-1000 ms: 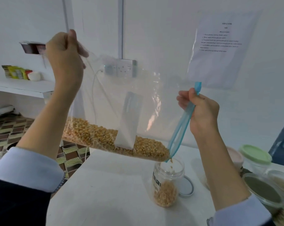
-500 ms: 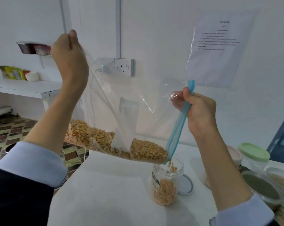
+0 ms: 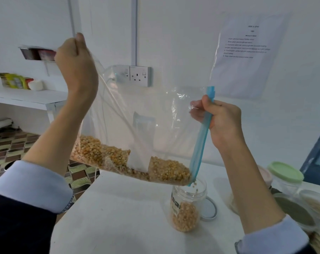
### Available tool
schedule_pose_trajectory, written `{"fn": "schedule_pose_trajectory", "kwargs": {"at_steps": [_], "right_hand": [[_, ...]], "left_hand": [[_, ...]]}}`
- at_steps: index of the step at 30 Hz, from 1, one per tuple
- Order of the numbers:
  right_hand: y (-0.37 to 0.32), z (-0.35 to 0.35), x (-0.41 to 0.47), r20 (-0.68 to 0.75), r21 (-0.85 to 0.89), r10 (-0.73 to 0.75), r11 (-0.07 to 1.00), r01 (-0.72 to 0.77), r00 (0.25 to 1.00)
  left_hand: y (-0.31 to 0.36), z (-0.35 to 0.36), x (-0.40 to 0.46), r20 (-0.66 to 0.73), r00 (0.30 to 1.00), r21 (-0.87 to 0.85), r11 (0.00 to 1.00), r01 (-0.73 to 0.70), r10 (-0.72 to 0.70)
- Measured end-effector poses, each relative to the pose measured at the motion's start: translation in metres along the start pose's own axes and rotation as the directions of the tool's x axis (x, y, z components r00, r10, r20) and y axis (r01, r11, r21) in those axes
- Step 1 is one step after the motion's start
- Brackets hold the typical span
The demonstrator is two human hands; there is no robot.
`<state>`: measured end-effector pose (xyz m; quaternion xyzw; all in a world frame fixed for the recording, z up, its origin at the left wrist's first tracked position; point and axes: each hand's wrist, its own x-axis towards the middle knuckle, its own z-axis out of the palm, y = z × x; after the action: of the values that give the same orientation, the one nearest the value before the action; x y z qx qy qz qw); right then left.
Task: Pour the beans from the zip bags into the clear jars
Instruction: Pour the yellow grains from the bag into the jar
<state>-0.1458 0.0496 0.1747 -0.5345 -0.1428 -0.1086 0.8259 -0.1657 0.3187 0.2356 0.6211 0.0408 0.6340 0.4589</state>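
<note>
jar (image 3: 187,208) on the table (image 3: 118,217) looks about half full, most beans (image 3: 130,160) not yet out of the bag (image 3: 146,116), left hand (image 3: 76,59) pinching its corner, right hand (image 3: 221,121) gripping the blue zip.

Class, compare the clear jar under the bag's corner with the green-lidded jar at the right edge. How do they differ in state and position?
The clear jar stands open, its lid lying beside it; the green-lidded jar is capped. The clear jar sits under the zip bag and catches falling kernels; the green-lidded jar stands apart at the right. Both are transparent and upright on the white table.
</note>
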Motion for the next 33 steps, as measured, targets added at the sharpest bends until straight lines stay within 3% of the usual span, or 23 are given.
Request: {"fn": "schedule_pose_trajectory", "kwargs": {"at_steps": [15,33], "right_hand": [[0.005,-0.003,-0.001,-0.078,-0.007,-0.011,1.0,0.011,0.997],[0.005,-0.004,-0.003,-0.057,-0.066,-0.019,0.998,0.015,0.998]], "left_hand": [[-0.018,-0.009,0.005,-0.015,0.999,-0.057,0.998,0.033,-0.034],[-0.019,-0.007,0.003,-0.008,0.999,-0.067,0.997,0.049,-0.049]]}}
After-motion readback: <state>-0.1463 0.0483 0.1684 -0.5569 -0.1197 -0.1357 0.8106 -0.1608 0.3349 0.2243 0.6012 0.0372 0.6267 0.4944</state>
